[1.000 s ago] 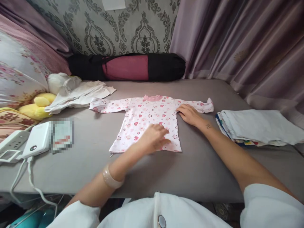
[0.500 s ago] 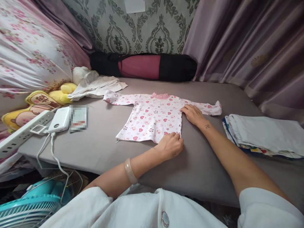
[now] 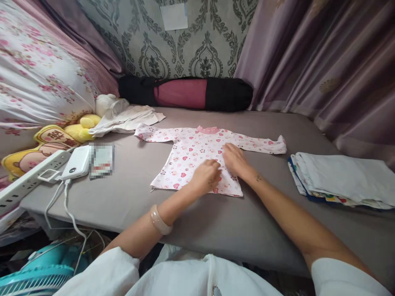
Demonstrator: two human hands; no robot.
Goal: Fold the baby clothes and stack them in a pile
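A small white baby top (image 3: 188, 156) with pink hearts and a pink collar lies spread flat on the grey mattress (image 3: 216, 213), both sleeves stretched out sideways. My left hand (image 3: 206, 176) rests on the lower middle of the top, fingers curled down against the cloth. My right hand (image 3: 234, 158) lies flat on the right part of the body, fingers stretched out, close beside the left hand. Neither hand lifts any fabric.
A stack of folded cloths (image 3: 336, 176) sits at the right. A crumpled white garment (image 3: 123, 117) and yellow plush toys (image 3: 55, 137) lie at the left, with a power bank (image 3: 75, 162), power strip (image 3: 27, 179) and cables. A black-and-pink roll (image 3: 185, 92) lines the wall.
My left hand moved from the hem's right corner up onto the body of the top. My right hand slid left from the right armpit onto the chest. The view shifted slightly.
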